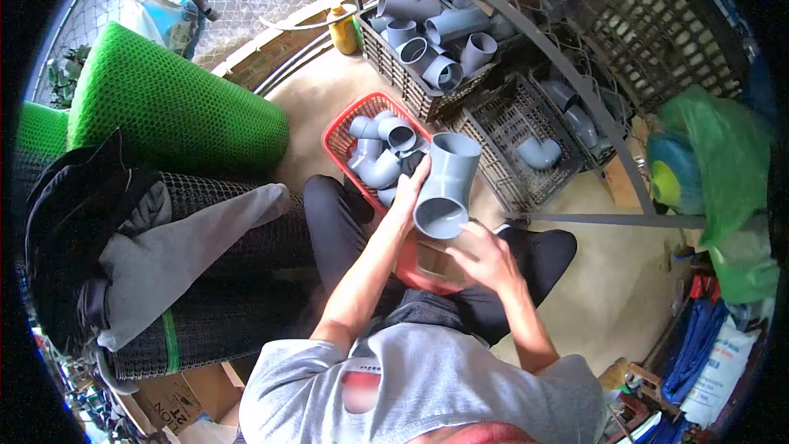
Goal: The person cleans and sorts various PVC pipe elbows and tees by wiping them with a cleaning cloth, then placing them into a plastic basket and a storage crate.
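Observation:
A grey plastic pipe tee (pixel 454 174) is held up in front of me, one open end facing me. My left hand (pixel 410 189) grips its left side. At the lower right rim, my right hand (pixel 486 256) has its fingers bent against the edge. Just beyond, a red basket (pixel 332 136) holds several grey pipe elbows and other fittings (pixel 380 168). Something small and black (pixel 416 162) shows beside my left fingertips; I cannot make out what it is. Below the tee, a red stool (pixel 436 279) shows between my legs.
A black crate (pixel 393 67) full of grey fittings stands at the back. To its right, another black crate (pixel 511 166) has one elbow (pixel 539 153) inside. Green mesh rolls (pixel 173 107) and black mesh rolls (pixel 238 312) lie left. A metal bar (pixel 600 219) runs along the right.

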Action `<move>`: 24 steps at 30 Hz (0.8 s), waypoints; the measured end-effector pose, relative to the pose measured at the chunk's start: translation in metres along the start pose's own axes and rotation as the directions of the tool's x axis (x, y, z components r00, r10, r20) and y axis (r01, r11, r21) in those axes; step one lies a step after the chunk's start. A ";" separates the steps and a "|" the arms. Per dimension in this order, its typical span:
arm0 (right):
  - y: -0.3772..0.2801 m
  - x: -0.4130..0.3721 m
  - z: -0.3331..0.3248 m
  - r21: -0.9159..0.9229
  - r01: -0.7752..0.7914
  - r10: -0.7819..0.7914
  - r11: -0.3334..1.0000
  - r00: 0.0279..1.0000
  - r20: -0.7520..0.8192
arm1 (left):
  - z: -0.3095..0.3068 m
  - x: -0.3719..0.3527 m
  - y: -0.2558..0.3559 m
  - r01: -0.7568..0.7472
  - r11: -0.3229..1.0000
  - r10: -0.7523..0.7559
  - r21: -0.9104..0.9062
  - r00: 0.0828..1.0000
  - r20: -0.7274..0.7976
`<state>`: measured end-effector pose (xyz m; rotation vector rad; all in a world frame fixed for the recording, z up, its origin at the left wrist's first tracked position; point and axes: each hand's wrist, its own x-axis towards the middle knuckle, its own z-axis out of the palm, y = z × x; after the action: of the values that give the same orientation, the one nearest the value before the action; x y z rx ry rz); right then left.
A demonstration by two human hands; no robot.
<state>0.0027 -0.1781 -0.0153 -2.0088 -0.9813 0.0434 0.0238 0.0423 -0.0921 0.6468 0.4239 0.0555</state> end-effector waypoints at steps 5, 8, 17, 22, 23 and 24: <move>0.013 -0.006 0.019 0.890 -0.306 0.707 0.337 0.707 -0.025 | 0.010 -0.033 0.005 -0.045 0.999 0.045 -0.006 0.995 0.093; 0.040 0.004 0.032 0.941 -0.338 0.577 -0.025 0.764 0.290 | 0.048 -0.063 0.002 -0.287 0.848 0.230 0.445 0.957 0.178; 0.042 -0.014 0.035 0.961 -0.266 0.330 -0.078 0.902 0.276 | 0.079 -0.109 0.058 -0.814 0.316 0.104 0.487 0.540 0.835; -0.007 0.008 0.020 0.857 -0.224 0.224 -0.464 0.906 0.358 | 0.097 -0.084 0.075 -0.875 0.127 0.140 0.468 0.483 0.865; -0.011 0.014 0.019 0.875 -0.165 0.308 -0.456 0.893 0.328 | 0.103 -0.082 0.070 -0.851 0.234 0.214 0.470 0.517 0.829; -0.015 0.022 0.017 0.892 -0.040 0.386 -0.451 0.892 0.236 | 0.111 -0.092 0.064 -0.812 0.209 0.252 0.545 0.583 0.772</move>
<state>0.0021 -0.1473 -0.0086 -0.2809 0.0517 0.6990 -0.0111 0.0130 0.0589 1.8545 -0.4812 0.3913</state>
